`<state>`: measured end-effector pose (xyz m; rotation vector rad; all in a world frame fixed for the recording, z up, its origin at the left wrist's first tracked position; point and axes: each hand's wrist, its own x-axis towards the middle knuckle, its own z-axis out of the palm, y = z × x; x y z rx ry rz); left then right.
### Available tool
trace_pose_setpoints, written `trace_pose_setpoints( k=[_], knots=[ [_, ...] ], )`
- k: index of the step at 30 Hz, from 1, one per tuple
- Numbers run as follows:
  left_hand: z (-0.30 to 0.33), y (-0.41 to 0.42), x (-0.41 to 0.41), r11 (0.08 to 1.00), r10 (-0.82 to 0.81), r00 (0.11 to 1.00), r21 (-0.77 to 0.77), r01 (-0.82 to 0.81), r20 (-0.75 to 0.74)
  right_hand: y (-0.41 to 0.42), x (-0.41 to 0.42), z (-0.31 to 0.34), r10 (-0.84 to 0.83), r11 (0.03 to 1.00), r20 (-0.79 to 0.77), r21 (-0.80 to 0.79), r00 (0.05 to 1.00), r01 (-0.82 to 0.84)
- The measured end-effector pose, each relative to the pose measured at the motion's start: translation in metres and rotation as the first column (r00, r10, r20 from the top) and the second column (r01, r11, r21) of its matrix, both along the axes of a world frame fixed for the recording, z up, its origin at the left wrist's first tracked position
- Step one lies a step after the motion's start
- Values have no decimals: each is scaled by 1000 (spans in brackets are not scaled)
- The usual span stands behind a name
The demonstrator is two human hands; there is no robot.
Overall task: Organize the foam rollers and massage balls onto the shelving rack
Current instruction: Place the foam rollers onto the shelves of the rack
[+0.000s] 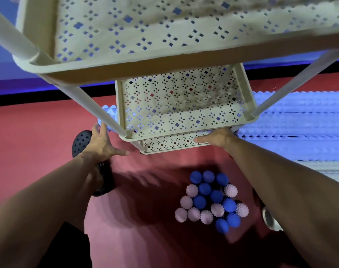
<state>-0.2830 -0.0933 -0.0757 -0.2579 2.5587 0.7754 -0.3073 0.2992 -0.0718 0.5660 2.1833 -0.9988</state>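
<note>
Foam roller (106,118), pale blue and knobbly, lies across the lowest tier of the shelving rack (181,113), mostly hidden under the middle tray. I have my left hand (102,144) at 9 o'clock of the rack, fingers spread and touching its end; my right hand (216,137) at 3 o'clock reaches under the tray, so I cannot tell its grip. I judge it light, springy and grippy, best cupped at both ends. Massage balls (211,200) cluster at 6 o'clock on the red floor (38,132).
</note>
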Motion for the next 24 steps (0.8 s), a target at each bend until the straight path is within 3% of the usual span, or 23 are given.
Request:
trace_pose_setpoints(
  k=[3, 9, 11, 14, 19, 24],
  knots=[
    [7, 6, 5, 999, 25, 1000, 24, -25, 1, 7, 4, -21, -32, 997, -88, -80, 996, 25],
    [1, 9, 16, 997, 32, 999, 75, -29, -39, 7, -3, -4, -51, 997, -111, -57, 992, 45],
    [-6, 19, 16, 995, -36, 999, 94, 39, -35, 0, 0, -2, -66, 998, -156, 0, 986, 66],
    [-11, 40, 17, 989, -65, 998, 137, 62, 22, -20, 18, 1, 98, 985, -178, 156, 979, -71],
    [-1, 65, 19, 986, -21, 997, 165, 10, 68, -28, 53, 9, 279, 953, -252, 190, 926, -236],
    [8, 80, 14, 978, 30, 997, 203, -43, 66, 11, 82, 22, 96, 971, -458, 240, 884, 18]
  ],
)
